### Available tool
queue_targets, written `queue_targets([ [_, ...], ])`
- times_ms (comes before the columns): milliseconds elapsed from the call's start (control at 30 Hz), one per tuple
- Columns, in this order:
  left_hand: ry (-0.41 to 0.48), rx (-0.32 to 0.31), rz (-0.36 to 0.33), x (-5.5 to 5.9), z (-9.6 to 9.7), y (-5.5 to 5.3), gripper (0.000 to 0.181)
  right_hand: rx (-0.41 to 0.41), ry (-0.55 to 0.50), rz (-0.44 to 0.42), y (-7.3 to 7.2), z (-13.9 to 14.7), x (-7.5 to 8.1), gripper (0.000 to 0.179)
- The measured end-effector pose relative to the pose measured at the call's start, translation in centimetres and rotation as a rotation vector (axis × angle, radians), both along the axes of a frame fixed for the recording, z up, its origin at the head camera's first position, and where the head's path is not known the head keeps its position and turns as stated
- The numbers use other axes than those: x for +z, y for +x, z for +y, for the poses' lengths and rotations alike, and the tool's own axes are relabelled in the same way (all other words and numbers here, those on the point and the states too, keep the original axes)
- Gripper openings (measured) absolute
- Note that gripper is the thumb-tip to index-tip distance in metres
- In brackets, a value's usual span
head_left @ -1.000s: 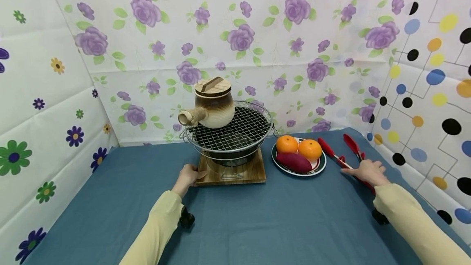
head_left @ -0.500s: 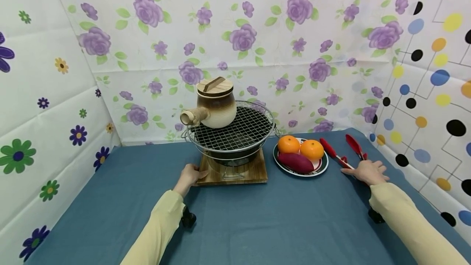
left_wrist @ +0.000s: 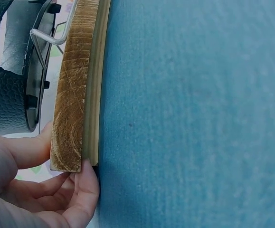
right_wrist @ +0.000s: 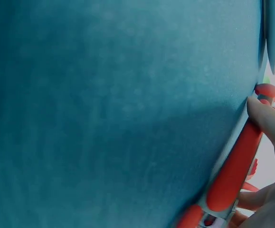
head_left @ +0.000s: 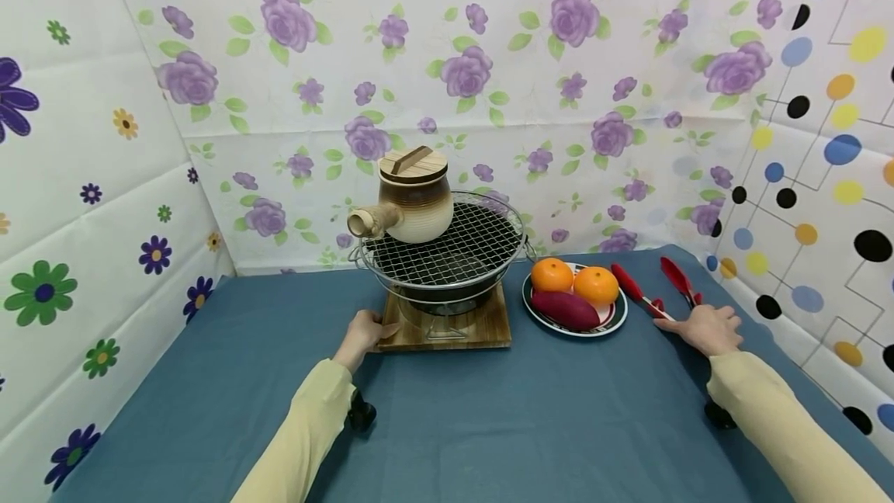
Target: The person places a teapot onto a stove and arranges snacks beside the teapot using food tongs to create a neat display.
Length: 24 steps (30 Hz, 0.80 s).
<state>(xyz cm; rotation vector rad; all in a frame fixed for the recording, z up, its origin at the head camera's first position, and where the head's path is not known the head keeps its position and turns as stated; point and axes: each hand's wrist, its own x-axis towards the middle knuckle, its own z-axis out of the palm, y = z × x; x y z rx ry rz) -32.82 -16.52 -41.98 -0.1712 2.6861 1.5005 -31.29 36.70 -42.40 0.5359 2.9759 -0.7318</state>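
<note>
My left hand (head_left: pixel 363 331) grips the left front corner of a square wooden board (head_left: pixel 391 338). In the left wrist view its thumb is above the board (left_wrist: pixel 71 95) and its fingers curl under the edge. A round black grill (head_left: pixel 447 254) with a wire mesh stands on that board. On the mesh sits a brown-and-cream clay pot (head_left: pixel 423 216) with a wooden lid and a side handle. My right hand (head_left: pixel 708 328) lies over red-tipped tongs (head_left: pixel 626 283), whose two arms are spread. In the right wrist view its thumb presses the red handle (right_wrist: pixel 237 166), with fingers on the far side.
Between the board and the tongs stands a plate (head_left: pixel 615 320) with two oranges (head_left: pixel 596 286) and a purple sweet potato (head_left: pixel 566 310). A blue cloth (head_left: pixel 489 425) covers the table. Patterned sheets (head_left: pixel 314 99) enclose it at the back and both sides.
The head view has shifted slightly, so the scene sits a little farther right. Both hands stay at the board and the tongs; the right forearm has shifted slightly.
</note>
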Motion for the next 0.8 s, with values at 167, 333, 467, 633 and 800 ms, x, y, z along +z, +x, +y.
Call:
queue_targets([
  [167, 0.018, 0.004, -0.001, 0.0, 0.0, 0.0, 0.051, 0.048, -0.009, 0.045, 0.4, 0.4, 0.3, 0.074],
  [333, 0.002, 0.01, -0.001, 0.0, 0.1, 0.0, 0.051, 0.046, -0.018, 0.094, 0.5, 0.7, 0.7, 0.072],
  [467, -0.004, 0.004, 0.003, 0.0, 0.1, 0.0, 0.051, 0.041, -0.018, 0.144, 0.7, 1.1, 1.0, 0.07],
  [633, 0.0, 0.002, 0.007, 0.0, 0.0, 0.0, 0.05, 0.082, -0.012, 0.189, 0.7, 1.6, 1.5, 0.062],
  [800, -0.008, 0.005, 0.005, 0.0, 0.0, 0.0, 0.05, 0.13, -0.046, 0.252, 0.7, 2.0, 2.1, 0.064],
])
